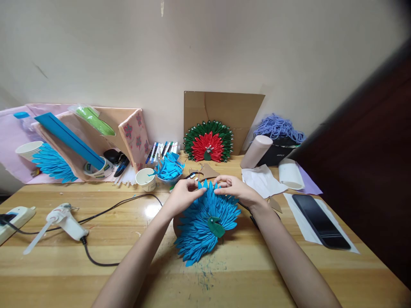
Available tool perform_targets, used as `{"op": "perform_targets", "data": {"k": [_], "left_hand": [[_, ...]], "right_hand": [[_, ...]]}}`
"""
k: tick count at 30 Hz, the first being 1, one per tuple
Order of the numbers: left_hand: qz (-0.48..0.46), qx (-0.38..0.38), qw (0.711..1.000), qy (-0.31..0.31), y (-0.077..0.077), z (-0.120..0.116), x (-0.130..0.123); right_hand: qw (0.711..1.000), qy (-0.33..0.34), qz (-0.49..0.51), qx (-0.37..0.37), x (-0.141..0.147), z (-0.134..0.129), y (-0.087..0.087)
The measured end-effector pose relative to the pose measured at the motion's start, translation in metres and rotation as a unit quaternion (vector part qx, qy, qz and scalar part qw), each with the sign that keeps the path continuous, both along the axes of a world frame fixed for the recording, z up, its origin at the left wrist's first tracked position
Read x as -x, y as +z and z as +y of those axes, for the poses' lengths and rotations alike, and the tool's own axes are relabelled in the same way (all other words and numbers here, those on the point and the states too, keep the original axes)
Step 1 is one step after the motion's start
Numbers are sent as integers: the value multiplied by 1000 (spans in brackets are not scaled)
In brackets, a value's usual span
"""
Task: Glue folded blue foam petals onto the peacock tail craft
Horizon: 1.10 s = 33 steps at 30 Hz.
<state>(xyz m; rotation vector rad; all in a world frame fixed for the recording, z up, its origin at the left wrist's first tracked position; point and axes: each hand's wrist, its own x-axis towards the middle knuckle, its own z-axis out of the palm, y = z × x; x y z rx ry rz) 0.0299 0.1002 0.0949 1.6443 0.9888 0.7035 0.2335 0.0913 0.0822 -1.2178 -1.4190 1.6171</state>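
A fan-shaped peacock craft point(199, 226) of layered blue petals, with a green head piece point(216, 227) near its right side, is between my arms over the table. At its upper edge my left hand point(184, 196) pinches a blue petal between thumb and fingers. Just right of it, my right hand point(236, 190) has its thumb and curled fingers closed on another petal of the same edge. Part of a brown backing shows at the craft's left side. Beyond my hands sits a bowl of blue scraps point(169, 167), next to a paper cup point(146, 179).
A glue gun point(69, 222) with its black cord lies at left, near a power strip point(17, 220). A red and green peacock craft point(208, 143) leans against cardboard point(221, 105) at the back. At right are a phone point(321, 220), white paper point(265, 182) and purple yarn point(279, 128).
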Motion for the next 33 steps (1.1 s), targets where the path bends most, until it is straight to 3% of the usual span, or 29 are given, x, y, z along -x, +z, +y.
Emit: {"op": "perform_targets", "data": {"k": [12, 20, 26, 29, 33], "left_hand": [[8, 16, 999, 28, -2, 8, 0], [53, 40, 995, 70, 4, 19, 23], [-44, 96, 993, 57, 11, 18, 31], [-97, 109, 988, 43, 9, 19, 30], [-122, 105, 983, 87, 9, 20, 29]], "right_hand": [[999, 21, -41, -29, -5, -7, 10], [994, -102, -25, -24, -28, 3, 8], [966, -241, 92, -36, -39, 8, 9], [958, -254, 125, -46, -35, 9, 8], [967, -224, 118, -42, -29, 8, 9]]}}
